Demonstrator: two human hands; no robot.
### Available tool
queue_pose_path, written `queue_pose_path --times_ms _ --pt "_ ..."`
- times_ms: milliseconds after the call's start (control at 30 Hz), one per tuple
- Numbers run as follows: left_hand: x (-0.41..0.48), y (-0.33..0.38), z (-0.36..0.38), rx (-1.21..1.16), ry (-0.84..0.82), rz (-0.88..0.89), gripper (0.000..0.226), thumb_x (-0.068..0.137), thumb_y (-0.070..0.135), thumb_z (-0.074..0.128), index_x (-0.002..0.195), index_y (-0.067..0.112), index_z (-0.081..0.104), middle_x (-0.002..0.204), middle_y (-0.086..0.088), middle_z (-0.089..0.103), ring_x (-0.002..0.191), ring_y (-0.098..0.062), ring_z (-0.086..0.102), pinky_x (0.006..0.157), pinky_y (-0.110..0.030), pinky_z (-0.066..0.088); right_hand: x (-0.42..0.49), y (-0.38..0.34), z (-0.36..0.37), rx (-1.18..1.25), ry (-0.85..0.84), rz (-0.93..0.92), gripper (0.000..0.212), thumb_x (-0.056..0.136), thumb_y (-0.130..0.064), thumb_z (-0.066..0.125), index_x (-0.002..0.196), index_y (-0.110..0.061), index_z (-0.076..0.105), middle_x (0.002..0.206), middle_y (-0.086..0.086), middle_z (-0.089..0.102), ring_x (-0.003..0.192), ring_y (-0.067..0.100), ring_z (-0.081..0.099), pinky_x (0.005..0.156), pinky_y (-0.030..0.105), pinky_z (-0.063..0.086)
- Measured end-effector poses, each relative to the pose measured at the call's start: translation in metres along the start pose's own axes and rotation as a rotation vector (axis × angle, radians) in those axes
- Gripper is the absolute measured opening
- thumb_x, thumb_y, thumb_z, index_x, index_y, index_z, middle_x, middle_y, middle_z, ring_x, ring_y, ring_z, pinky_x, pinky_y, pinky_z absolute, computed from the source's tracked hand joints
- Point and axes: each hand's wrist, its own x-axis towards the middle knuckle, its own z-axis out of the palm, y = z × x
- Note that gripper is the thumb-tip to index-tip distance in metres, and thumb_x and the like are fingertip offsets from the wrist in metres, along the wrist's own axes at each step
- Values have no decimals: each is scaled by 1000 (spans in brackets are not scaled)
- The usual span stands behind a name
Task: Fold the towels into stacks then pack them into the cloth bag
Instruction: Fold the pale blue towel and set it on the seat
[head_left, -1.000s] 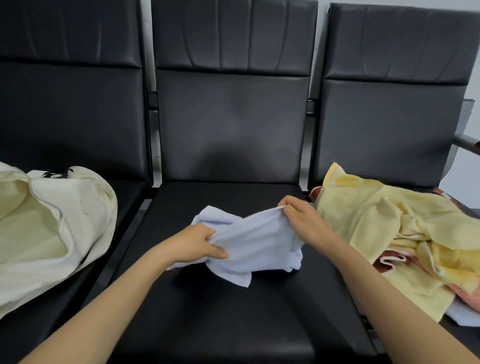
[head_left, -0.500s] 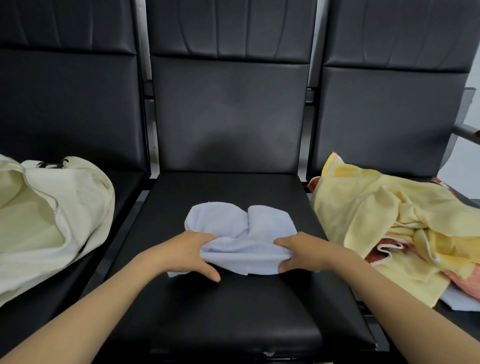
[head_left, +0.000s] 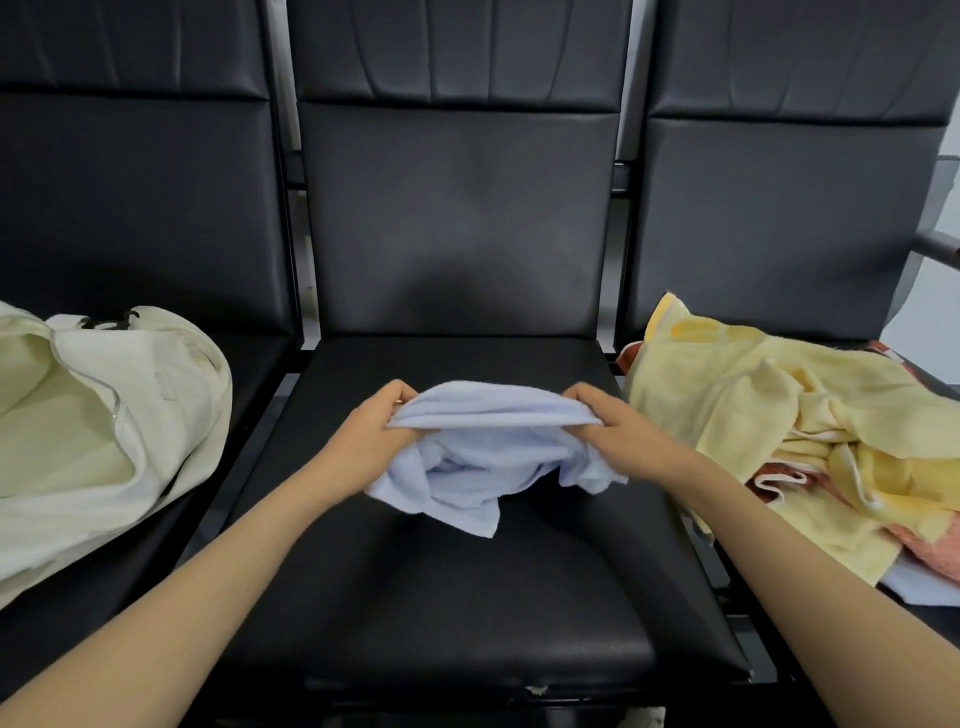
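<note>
Two hands work one pale blue terry towel (head_left: 467, 467) above the black padded middle seat (head_left: 467, 597). The left hand (head_left: 371, 447) pinches the towel's top edge at 9 o'clock and the right hand (head_left: 618, 436) pinches it at 3 o'clock, fingers curled tight on the cloth, edge stretched between them, the rest hanging crumpled toward 6 o'clock. Cream cloth bag (head_left: 104, 426) lies open-mouthed on the seat at 9 o'clock, well apart; a loose heap of yellow and orange-pink towels (head_left: 779, 415) sits on the seat at 3 o'clock.

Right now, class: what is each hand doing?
Left hand: grips the light blue towel.
Right hand: pinches the same towel's edge.
</note>
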Motion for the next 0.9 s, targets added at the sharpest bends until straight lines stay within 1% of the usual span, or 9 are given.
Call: queue_pose_path --times_ms 100,200,333,467,533,600,700,800,900 --pt "-1 17 0 -227 41 -41 15 89 21 64 96 9 58 86 -1 63 78 -14 60 65 -25 50 2 -6 -7 9 47 -60 11 87 -40 60 95 -32 56 93 -14 63 92 10 61 85 34 49" --pt "-2 33 -12 -178 -4 0 26 79 28 77 96 16 63 86 5 68 78 -8 65 66 -21 50 -5 -23 -18 -49 48 -101 31 74 -45 78 95 -30 60 91 -14 64 87 6 61 79 27 50" --pt "-11 39 -22 313 -320 4 33 64 44 85 84 37 60 81 19 66 76 -5 65 68 -24 53 -12 -32 -19 -222 -166 -77 39 67 -42 83 97 -38 59 94 -17 66 91 3 61 80 24 49" --pt "-12 4 -3 661 -466 -60 43 64 44 81 72 25 44 66 11 47 63 -9 46 59 -25 37 -14 -16 7 -527 -468 138 50 74 -41 76 117 -41 51 103 -18 56 95 12 58 87 32 52" --pt "-11 -11 8 682 -494 -48 35 70 38 76 71 26 43 67 10 47 66 -11 46 61 -27 37 -16 -11 23 -510 -516 220 39 79 -30 68 115 -29 52 87 -14 49 77 15 55 72 38 54" --pt "-9 -21 16 707 -465 -40 29 78 31 66 68 22 40 67 7 44 64 -12 42 60 -28 34 -17 -7 36 -265 -403 264 22 71 -13 56 92 -13 49 62 1 39 49 23 37 46 37 36" --pt "-2 -31 23 753 -375 -3 27 87 21 55 64 17 41 69 0 41 65 -15 39 59 -29 32 -11 -6 44 -106 -198 264 11 67 -10 44 77 -5 44 50 7 29 40 22 25 42 28 27" --pt "1 -38 26 680 -246 -26 28 90 11 47 64 16 39 73 2 41 66 -20 42 58 -31 36 2 -4 50 -126 -12 245 24 71 -13 42 87 4 49 54 7 34 40 20 30 39 25 29" --pt "5 -36 22 604 -45 60 16 87 5 42 82 19 48 98 7 47 85 -22 53 73 -38 50 13 7 48 -329 26 157 29 86 -13 39 105 4 53 74 7 46 58 17 41 49 26 40"
